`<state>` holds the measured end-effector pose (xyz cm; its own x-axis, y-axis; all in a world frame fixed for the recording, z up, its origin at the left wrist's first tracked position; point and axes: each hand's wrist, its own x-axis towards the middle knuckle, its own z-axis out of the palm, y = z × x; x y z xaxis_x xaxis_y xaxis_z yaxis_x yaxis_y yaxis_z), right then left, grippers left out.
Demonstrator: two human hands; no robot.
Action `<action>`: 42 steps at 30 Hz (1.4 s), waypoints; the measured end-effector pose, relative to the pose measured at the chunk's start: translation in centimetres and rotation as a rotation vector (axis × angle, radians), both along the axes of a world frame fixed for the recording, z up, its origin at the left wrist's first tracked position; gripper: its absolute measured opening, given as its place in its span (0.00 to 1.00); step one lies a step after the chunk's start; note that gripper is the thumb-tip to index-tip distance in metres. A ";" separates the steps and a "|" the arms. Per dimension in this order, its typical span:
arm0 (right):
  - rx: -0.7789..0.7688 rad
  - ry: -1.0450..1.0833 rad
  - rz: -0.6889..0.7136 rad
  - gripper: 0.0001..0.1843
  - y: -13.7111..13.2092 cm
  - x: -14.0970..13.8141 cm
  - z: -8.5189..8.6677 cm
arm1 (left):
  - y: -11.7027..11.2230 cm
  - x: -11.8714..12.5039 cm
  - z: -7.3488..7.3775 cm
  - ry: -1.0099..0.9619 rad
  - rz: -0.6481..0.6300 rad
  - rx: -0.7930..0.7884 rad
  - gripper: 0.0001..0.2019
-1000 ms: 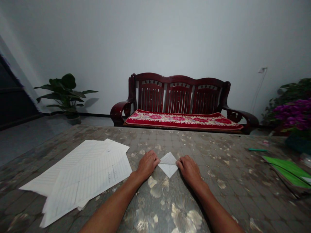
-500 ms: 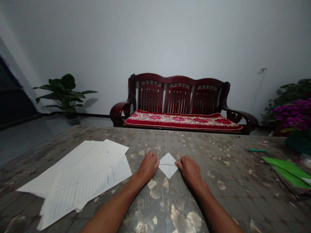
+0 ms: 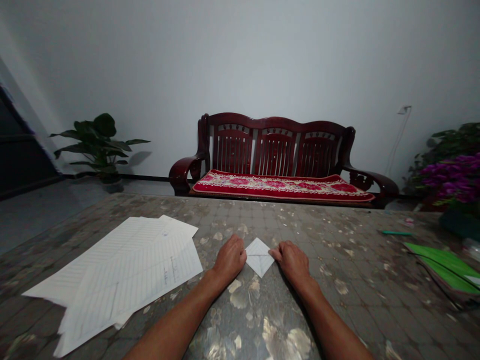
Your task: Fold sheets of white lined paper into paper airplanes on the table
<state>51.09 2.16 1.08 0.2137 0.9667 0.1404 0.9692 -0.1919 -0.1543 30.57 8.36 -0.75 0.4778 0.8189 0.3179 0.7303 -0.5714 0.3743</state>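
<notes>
A small white sheet of folded paper [image 3: 259,259] lies like a diamond on the patterned tabletop [image 3: 258,310], one corner toward me and creases across its middle. My left hand [image 3: 231,256] is closed at its left corner, the thumb side against the edge. At the right corner, my right hand [image 3: 290,257] pinches the paper between thumb and curled fingers. Both hands rest low over the table. The fingertips of the left hand are mostly hidden behind its knuckles.
Several lined sheets [image 3: 127,275] with some handwriting spread over the left of the table. On the right are a green pen [image 3: 396,233], a green booklet [image 3: 446,267] with dark cords across it, and purple flowers [image 3: 455,177]. A wooden bench [image 3: 277,145] stands beyond the table.
The folded paper has turned very slightly between my hands, its top corner shifting a little left. Both hands keep nearly the same place and grip.
</notes>
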 end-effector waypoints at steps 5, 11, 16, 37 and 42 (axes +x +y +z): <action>-0.002 0.002 -0.010 0.15 0.0 0.0 0.0 | -0.1 0.2 0.0 0.034 0.030 -0.005 0.08; -0.015 -0.001 -0.020 0.15 0.1 -0.1 0.0 | -0.4 0.3 0.5 0.084 0.048 -0.043 0.07; -0.026 -0.006 -0.022 0.15 0.0 -0.2 0.3 | -0.7 0.5 0.8 0.130 0.061 -0.075 0.08; -0.046 -0.052 -0.024 0.16 0.1 -0.5 0.2 | -2.3 1.0 2.7 0.376 0.211 -0.056 0.11; -0.044 -0.062 -0.025 0.16 0.1 -0.5 0.2 | -2.4 1.0 3.3 0.395 0.223 -0.097 0.09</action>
<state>50.57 2.24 1.28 0.2299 0.9668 0.1115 0.9715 -0.2212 -0.0850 31.60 6.00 2.54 0.3553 0.9326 0.0636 0.9290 -0.3598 0.0867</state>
